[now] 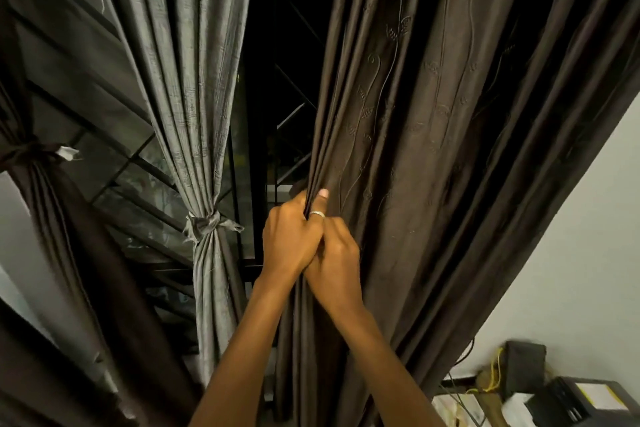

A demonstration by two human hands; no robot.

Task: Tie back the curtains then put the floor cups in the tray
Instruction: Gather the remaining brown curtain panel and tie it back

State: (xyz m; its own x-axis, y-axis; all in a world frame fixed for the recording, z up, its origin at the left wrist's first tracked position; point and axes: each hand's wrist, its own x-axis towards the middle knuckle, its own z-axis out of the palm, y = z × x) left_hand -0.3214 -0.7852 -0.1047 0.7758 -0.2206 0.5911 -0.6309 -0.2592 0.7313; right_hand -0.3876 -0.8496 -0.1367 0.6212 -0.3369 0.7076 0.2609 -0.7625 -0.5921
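Note:
A dark brown embroidered curtain [433, 121] hangs loose on the right. Both my hands grip its gathered left edge at mid height. My left hand [287, 243] clasps the folds, its ringed thumb pressed on the cloth. My right hand [337, 263] is closed on the same bunch just below, touching the left. A grey curtain [204, 80] in the middle is tied with a knotted band [204, 224]. At the far left another dark brown curtain [45, 218] is tied back too. No cups or tray are in view.
A dark window with a metal grille [287, 114] shows between the curtains. A white wall [571, 236] is on the right. At the bottom right stand black boxes [526, 367] with yellow and black cables and a dark device [581, 402].

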